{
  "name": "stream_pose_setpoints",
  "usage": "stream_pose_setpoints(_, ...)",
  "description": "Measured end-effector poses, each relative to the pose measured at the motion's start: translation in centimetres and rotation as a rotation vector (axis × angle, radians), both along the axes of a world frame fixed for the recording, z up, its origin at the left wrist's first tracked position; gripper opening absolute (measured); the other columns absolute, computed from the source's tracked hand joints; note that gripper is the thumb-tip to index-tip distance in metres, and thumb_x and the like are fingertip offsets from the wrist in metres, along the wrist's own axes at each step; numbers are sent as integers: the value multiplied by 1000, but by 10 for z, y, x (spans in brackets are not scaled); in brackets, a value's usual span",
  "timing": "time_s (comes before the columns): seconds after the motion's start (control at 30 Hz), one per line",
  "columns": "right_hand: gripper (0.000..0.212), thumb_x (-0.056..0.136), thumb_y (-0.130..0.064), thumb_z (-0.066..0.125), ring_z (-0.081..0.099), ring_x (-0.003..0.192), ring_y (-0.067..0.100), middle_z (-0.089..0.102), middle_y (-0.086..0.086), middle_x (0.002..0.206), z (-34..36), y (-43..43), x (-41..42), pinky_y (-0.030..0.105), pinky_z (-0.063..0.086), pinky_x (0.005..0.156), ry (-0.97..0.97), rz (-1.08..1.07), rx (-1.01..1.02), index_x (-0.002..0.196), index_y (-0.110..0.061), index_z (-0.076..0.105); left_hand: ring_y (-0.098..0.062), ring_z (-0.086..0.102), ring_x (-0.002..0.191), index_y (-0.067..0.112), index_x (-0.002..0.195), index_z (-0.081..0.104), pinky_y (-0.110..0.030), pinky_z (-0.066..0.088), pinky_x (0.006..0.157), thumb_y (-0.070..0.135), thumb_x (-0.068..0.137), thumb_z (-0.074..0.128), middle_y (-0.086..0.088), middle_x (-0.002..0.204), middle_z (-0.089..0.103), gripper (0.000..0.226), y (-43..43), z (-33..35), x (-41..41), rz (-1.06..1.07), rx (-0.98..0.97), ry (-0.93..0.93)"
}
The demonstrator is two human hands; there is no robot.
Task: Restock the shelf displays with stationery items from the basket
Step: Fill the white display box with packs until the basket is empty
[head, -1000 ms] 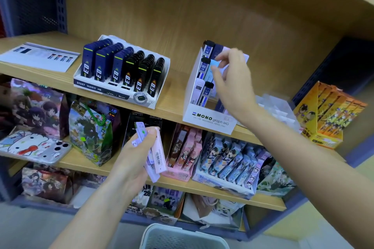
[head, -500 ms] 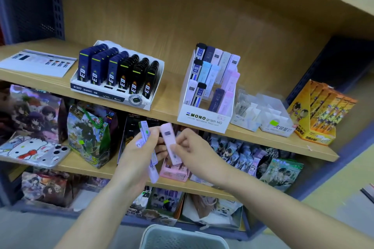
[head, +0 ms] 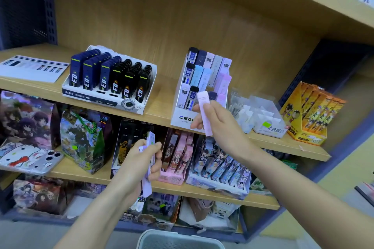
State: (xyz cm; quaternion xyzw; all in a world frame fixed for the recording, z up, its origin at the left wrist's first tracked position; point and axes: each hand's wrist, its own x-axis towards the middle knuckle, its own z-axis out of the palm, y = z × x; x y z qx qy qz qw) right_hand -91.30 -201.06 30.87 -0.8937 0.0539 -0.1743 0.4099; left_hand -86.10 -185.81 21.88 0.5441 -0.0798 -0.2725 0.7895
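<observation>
The pink lead case (head: 204,111) is best slid upright into a free slot on the pink side of the white display box (head: 181,120), with the neighbouring cases left undisturbed. It is pinched between thumb and fingers of the right hand (head: 221,126), just in front of the box's lower front. Below and left of the box, further cases (head: 151,140) are gripped in the curled left hand (head: 139,161). The basket (head: 178,239) is seen well below the box.
</observation>
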Motion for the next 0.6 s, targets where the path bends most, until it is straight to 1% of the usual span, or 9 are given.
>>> stream_pose_setpoints(0.07, 26, 104, -26, 26, 60, 77, -2, 68, -11, 81, 3, -6, 5, 14, 45, 75, 2, -22, 23, 108, -14, 48, -10, 30, 37, 9, 84, 40, -19, 25, 33, 18, 99, 46, -4, 60, 44, 18, -1, 2, -1, 20, -51, 13)
stream_pose_setpoints(0.13, 23, 103, -23, 32, 60, 88, 4, 68, -10, 93, 6, -13, 7, 17, 43, 82, -26, -52, 15, 109, -14, 52, -10, 33, 37, 6, 88, 46, -19, 29, 33, 22, 98, 47, -5, 63, 45, 19, -1, 2, -2, 38, -46, 1)
stream_pose_setpoints(0.23, 23, 99, -20, 45, 51, 85, 10, 63, 1, 99, 18, -23, 8, 7, 36, 71, -108, -121, -150, 106, -11, 65, -12, 37, 37, 5, 95, 56, -20, 36, 36, 26, 98, 46, -6, 65, 48, 23, 0, 0, -1, 59, -2, -56)
stream_pose_setpoints(0.3, 15, 96, -17, 52, 54, 79, 10, 62, -2, 95, 28, -33, 9, 12, 40, 70, -194, -181, -166, 104, -12, 63, -12, 39, 38, 7, 97, 59, -22, 37, 36, 28, 98, 46, -5, 65, 50, 25, 1, -1, 0, 54, 32, -81)
stream_pose_setpoints(0.33, 11, 94, -13, 55, 57, 78, 11, 63, -1, 94, 34, -37, 10, 17, 45, 72, -237, -209, -148, 103, -13, 60, -13, 39, 38, 8, 97, 60, -22, 37, 36, 29, 98, 46, -5, 65, 51, 26, 2, -1, 0, 50, 42, -83)
stream_pose_setpoints(0.37, 12, 92, -11, 58, 61, 78, 12, 65, 0, 94, 38, -41, 11, 24, 50, 72, -273, -238, -144, 103, -14, 56, -13, 39, 38, 8, 98, 61, -23, 36, 36, 30, 98, 46, -5, 65, 51, 27, 2, -1, 0, 47, 47, -82)
stream_pose_setpoints(0.43, 15, 90, -10, 61, 66, 77, 13, 66, 3, 94, 45, -49, 13, 27, 54, 71, -296, -268, -182, 102, -15, 53, -13, 37, 37, 7, 100, 60, -22, 33, 35, 31, 99, 45, -5, 64, 51, 28, 1, -1, 0, 50, 45, -77)
stream_pose_setpoints(0.53, 9, 93, -9, 53, 68, 79, 10, 65, 3, 98, 51, -54, 19, 20, 54, 69, -262, -237, -240, 101, -14, 57, -11, 33, 34, 5, 103, 56, -19, 26, 33, 30, 99, 44, -3, 59, 52, 28, 0, -1, 0, 72, 35, -55)
stream_pose_setpoints(0.6, 14, 96, -9, 46, 66, 78, 10, 63, -2, 99, 50, -53, 25, 10, 48, 63, -214, -200, -306, 101, -14, 59, -9, 27, 31, 2, 100, 50, -17, 21, 32, 31, 99, 44, -3, 55, 51, 29, 0, -1, 0, 80, 34, -31)
